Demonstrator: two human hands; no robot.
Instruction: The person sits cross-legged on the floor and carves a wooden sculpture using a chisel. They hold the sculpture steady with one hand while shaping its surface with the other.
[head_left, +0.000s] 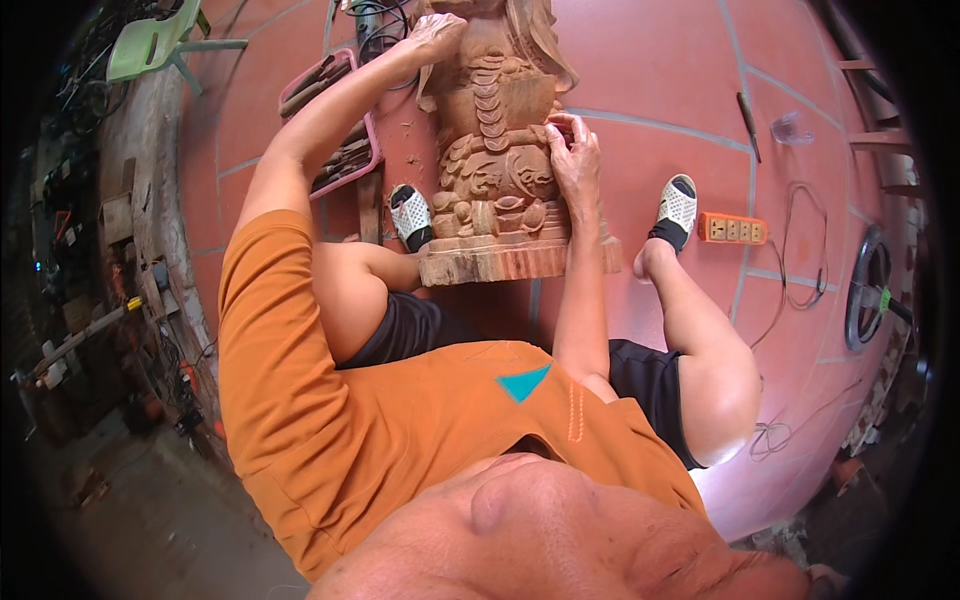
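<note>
A brown wood carving (492, 175) lies between my feet, its thick rough-edged base toward me and its far end running out of view at the top. Leaves, scrolls and a braided band stand in relief on it. My left hand (437, 38) reaches to its far left edge, fingers closed against the wood; whatever they hold, if anything, is too small to tell. Nearer to me, my right hand (576, 160) rests at the carving's right side, thumb and bent fingers gripping its edge.
Left of the carving, pink trays (372, 150) hold several carving tools. A green plastic chair (150, 45) is at the far left. On the right tiled floor are an orange power strip (733, 229) with a cable, a slim dark tool (748, 127) and a clear plastic cup (792, 128).
</note>
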